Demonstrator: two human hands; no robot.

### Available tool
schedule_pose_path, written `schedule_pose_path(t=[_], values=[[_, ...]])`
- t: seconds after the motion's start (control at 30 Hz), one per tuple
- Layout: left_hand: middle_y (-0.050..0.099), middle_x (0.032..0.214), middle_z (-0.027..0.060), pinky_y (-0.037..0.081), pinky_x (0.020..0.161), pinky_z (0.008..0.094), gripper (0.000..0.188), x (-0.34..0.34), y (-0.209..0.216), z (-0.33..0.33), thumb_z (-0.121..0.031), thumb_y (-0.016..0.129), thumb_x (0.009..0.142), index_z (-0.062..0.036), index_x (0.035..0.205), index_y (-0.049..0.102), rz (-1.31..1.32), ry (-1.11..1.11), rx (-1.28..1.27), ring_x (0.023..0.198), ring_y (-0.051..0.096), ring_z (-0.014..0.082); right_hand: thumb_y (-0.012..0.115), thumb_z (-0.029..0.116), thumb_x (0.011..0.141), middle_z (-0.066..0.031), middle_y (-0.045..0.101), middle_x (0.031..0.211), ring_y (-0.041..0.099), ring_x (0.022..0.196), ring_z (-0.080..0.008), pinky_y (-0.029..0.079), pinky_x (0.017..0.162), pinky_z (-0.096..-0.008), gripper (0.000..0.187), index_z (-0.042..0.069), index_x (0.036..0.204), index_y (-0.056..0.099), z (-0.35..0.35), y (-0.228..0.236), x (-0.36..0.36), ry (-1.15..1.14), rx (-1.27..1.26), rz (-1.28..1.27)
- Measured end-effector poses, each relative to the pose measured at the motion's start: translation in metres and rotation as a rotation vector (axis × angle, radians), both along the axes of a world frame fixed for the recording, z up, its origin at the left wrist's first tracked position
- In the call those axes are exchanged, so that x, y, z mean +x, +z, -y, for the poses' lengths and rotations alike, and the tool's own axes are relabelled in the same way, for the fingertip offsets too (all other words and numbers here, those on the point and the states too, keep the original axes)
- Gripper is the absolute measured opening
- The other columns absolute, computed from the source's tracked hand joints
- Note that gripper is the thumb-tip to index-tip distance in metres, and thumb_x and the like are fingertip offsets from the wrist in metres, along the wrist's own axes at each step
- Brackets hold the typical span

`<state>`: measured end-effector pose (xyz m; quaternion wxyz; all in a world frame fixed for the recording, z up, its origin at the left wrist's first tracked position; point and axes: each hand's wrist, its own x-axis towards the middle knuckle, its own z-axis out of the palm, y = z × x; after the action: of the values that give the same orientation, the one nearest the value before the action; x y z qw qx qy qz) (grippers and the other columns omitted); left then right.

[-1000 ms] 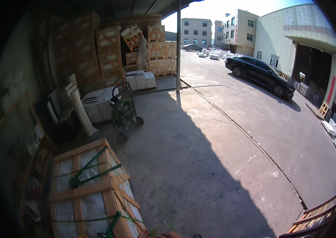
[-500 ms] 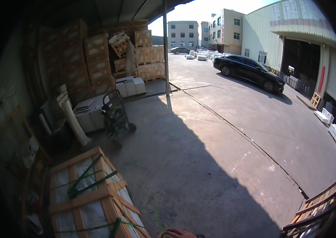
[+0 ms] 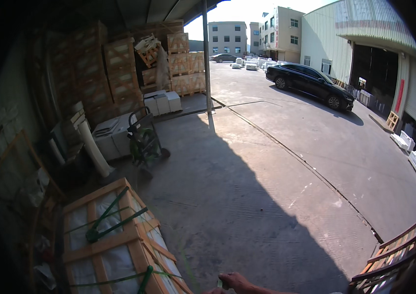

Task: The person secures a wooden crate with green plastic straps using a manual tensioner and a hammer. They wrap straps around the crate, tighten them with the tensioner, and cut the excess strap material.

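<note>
At the lower edge, my right hand [image 3: 237,282] has its fingers closed on a short piece of green strap [image 3: 220,283]. My left hand [image 3: 213,291] is beside it, mostly cut off by the picture's edge; its fingers are hidden. To the left of both hands stands a wooden crate [image 3: 101,251] with white wrapped contents between its slats. Thin green strapping runs across the crate. On its top lies a thicker dark green strip [image 3: 92,235], bent into a V, and another green piece [image 3: 145,280] sits at the near corner.
A hand truck [image 3: 145,139] stands beyond the crate, near white blocks [image 3: 115,139] and a pale tube [image 3: 92,147]. Stacked wooden crates [image 3: 119,73] fill the back left, beside a post [image 3: 207,63]. A black car [image 3: 311,85] is parked outside. Slatted wooden frames [image 3: 394,255] lie at lower right.
My right hand has come further up into view, showing its wrist and forearm, with the green strap piece now visible at its fingertips. The view has shifted slightly.
</note>
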<state>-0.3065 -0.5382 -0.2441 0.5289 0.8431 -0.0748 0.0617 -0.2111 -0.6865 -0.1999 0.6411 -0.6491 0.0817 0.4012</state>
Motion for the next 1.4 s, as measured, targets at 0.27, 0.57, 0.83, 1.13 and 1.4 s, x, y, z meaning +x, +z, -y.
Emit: schedule_pose_path(t=[0.27,0.57,0.83,1.13,1.4], values=[[0.053,0.063,0.0024,0.041,0.052,0.0232,0.029,-0.017,0.032,0.007,-0.029,0.048,0.096,-0.0026,0.097,0.060,-0.634,0.056,-0.788,0.053,0.048,0.0096,0.049,0.037,0.095,-0.0021,0.052,0.065,0.045,0.060,-0.0119,0.037,0.059,-0.0264,0.042,0.002,0.073,0.059,-0.002,0.027,0.010,-0.160,0.036,0.047],[0.055,0.060,-0.0016,0.038,0.048,0.0245,0.029,-0.002,0.044,0.000,-0.029,0.051,0.095,-0.0055,0.086,0.065,-0.497,0.152,-0.581,0.051,0.046,0.0089,0.046,0.031,0.097,-0.0032,0.060,0.070,0.052,0.063,-0.0101,0.043,0.060,-0.0269,0.040,-0.001,0.084,0.064,-0.002,0.070,0.003,-0.056,-0.015,0.521],[0.053,0.058,-0.0002,0.038,0.046,0.0238,0.037,0.005,0.022,0.003,-0.038,0.056,0.092,-0.0048,0.078,0.064,-0.494,0.132,-0.553,0.050,0.047,0.0083,0.049,0.028,0.096,-0.0026,0.062,0.071,0.054,0.064,-0.0085,0.046,0.060,-0.0251,0.035,-0.001,0.086,0.064,0.007,0.094,0.024,-0.062,0.050,0.430],[0.047,0.055,-0.0018,0.034,0.043,0.0234,0.040,0.029,0.043,0.021,-0.043,0.054,0.092,-0.0082,0.074,0.060,-0.555,0.284,-0.771,0.045,0.042,0.0077,0.050,0.034,0.095,-0.0061,0.064,0.078,0.056,0.071,-0.0110,0.045,0.065,-0.0262,0.041,-0.004,0.093,0.064,0.006,0.096,0.072,0.081,0.087,0.514],[0.050,0.064,0.0031,0.038,0.049,0.0265,0.037,0.078,0.144,0.025,-0.035,0.043,0.098,-0.0058,0.078,0.054,-0.087,0.473,-0.490,0.057,0.047,0.0128,0.053,0.038,0.091,-0.0144,0.061,0.108,0.055,0.105,-0.0254,0.043,0.092,-0.0361,0.044,0.002,0.116,0.057,0.003,0.018,0.072,0.583,0.207,0.275]])
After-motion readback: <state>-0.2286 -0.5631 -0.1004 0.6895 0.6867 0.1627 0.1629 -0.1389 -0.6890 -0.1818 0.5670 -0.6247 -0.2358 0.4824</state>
